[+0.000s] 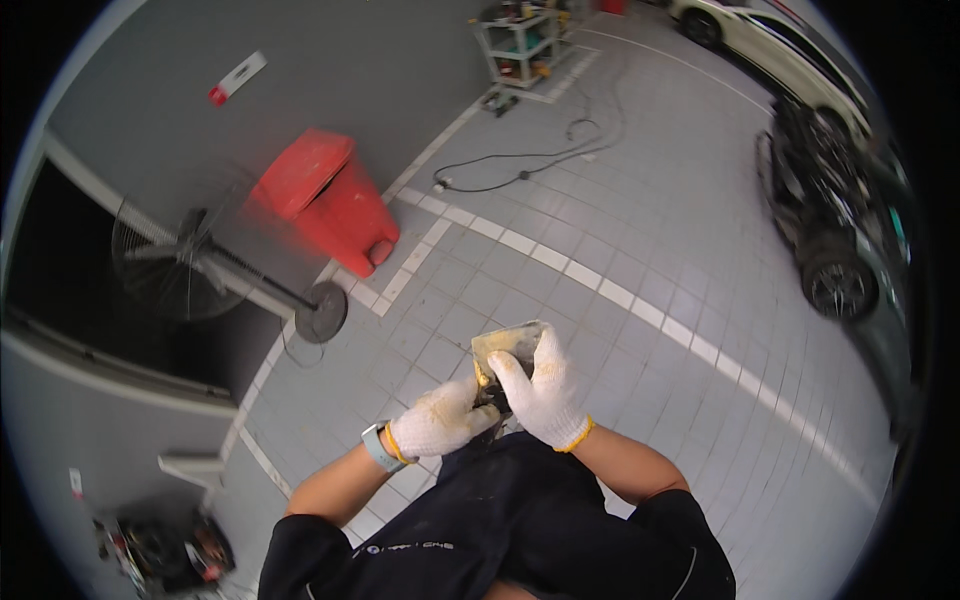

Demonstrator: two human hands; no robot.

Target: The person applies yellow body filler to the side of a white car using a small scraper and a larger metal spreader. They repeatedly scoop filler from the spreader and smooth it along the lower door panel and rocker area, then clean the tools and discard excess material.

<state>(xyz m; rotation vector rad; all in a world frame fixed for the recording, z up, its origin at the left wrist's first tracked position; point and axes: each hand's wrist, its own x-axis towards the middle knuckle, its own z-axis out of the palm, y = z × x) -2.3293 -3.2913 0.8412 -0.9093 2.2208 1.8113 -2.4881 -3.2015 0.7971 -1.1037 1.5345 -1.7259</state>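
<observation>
In front of my body, both hands are together in white knit work gloves with yellow cuffs. My right hand [546, 386] grips a thin flat plate [499, 346], its thumb on the face and its fingers around the far edge. Yellowish paste, perhaps putty, smears the plate's surface. My left hand [442, 420] is closed on a small dark object [493, 399] just below the plate. A yellow lump of paste [481, 373] clings near where the two meet. The dark object's exact kind is hidden by the gloves.
A red wheeled bin [337, 202] and a pedestal fan [321, 311] stand by the wall at left. A black cable [517, 176] lies on the tiled floor ahead, near a tool cart [521, 49]. Cars [840, 285] are parked at right.
</observation>
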